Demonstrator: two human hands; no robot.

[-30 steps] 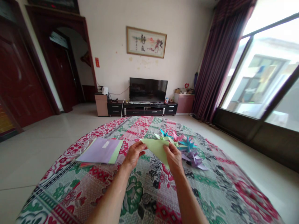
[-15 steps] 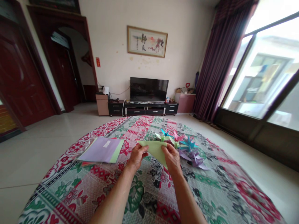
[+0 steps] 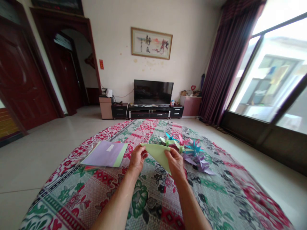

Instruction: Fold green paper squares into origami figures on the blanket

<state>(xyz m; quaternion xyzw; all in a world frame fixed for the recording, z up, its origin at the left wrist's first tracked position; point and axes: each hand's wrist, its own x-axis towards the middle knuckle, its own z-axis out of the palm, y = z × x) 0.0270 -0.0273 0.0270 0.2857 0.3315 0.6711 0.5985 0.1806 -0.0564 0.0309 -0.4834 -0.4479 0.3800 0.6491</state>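
Both my hands hold a light green folded paper triangle point(image 3: 158, 152) just above a flowered cloth point(image 3: 153, 198). My left hand point(image 3: 137, 158) pinches the paper's left corner with closed fingers. My right hand point(image 3: 176, 161) grips its right edge, thumb on top. Just beyond the paper lie several folded paper flowers point(image 3: 189, 150) in teal, pink, green and purple. To the left a stack of coloured paper sheets point(image 3: 105, 154), purple on top, rests on the cloth.
The cloth covers a round surface with tiled floor all around it. A TV point(image 3: 153, 92) on a low dark cabinet stands at the far wall under a framed picture. Dark wooden doors are at the left, a large window with purple curtains at the right.
My hands have drawn slightly closer together on the green paper, which has tipped a little. The view has shifted slightly.
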